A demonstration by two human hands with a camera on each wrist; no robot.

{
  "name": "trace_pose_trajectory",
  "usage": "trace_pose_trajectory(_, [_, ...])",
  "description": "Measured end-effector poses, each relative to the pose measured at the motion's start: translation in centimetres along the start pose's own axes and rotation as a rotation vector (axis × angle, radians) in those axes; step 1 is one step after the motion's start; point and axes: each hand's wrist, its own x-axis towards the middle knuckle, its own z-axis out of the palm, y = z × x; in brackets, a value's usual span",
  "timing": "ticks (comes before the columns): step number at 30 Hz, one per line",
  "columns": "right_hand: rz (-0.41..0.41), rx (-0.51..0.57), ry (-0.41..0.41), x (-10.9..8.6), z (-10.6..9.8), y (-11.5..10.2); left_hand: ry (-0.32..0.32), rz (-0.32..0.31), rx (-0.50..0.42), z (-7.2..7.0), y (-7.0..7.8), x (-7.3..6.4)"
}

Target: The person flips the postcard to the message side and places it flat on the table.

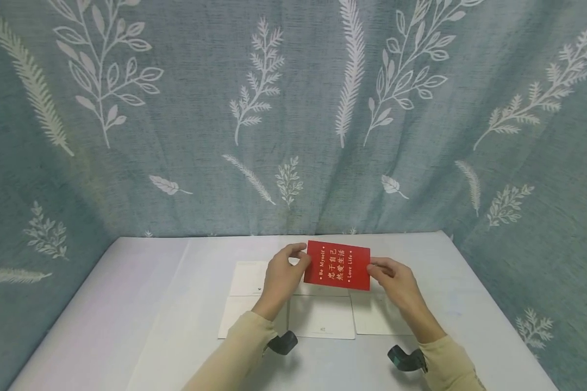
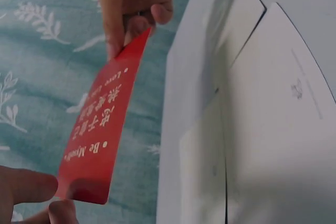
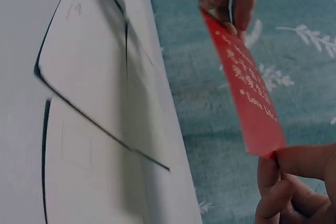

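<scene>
A red card (image 1: pixel 337 265) with white Chinese and English lettering is held up above the table, its text turned sideways in the head view. My left hand (image 1: pixel 285 274) pinches its left edge between thumb and fingers. At the opposite edge, my right hand (image 1: pixel 396 282) pinches it the same way. The left wrist view shows the red card (image 2: pixel 97 124) tilted, with a hand at each end. In the right wrist view the red card (image 3: pixel 244 87) is seen at a slant, the right thumb and finger on its lower corner.
Several white cards lie in rows beneath the hands, including one white card (image 1: pixel 322 317) at the front middle. They rest on a white table (image 1: pixel 176 315). A blue-green curtain with leaf patterns (image 1: pixel 293 108) hangs behind and at both sides.
</scene>
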Motion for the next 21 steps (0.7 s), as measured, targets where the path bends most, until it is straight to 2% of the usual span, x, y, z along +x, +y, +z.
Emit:
trace_pose_trajectory(3, [0.01, 0.033, -0.011, -0.2, 0.2, -0.3, -0.007, 0.005, -0.004, -0.4, -0.3, -0.2])
trace_pose_trajectory(9, [0.005, 0.027, -0.006, -0.5, 0.6, -0.5, -0.04, -0.008, -0.012, -1.2, -0.9, -0.9])
trace_pose_trajectory(17, [-0.005, -0.023, -0.007, -0.7, 1.1, -0.1, -0.099, -0.049, 0.082, -1.6, -2.1, -1.5])
trace_pose_trajectory(21, [-0.028, -0.028, -0.038, -1.0, 1.4, 0.2, -0.142, -0.069, 0.081, -1.9, -2.8, -1.8])
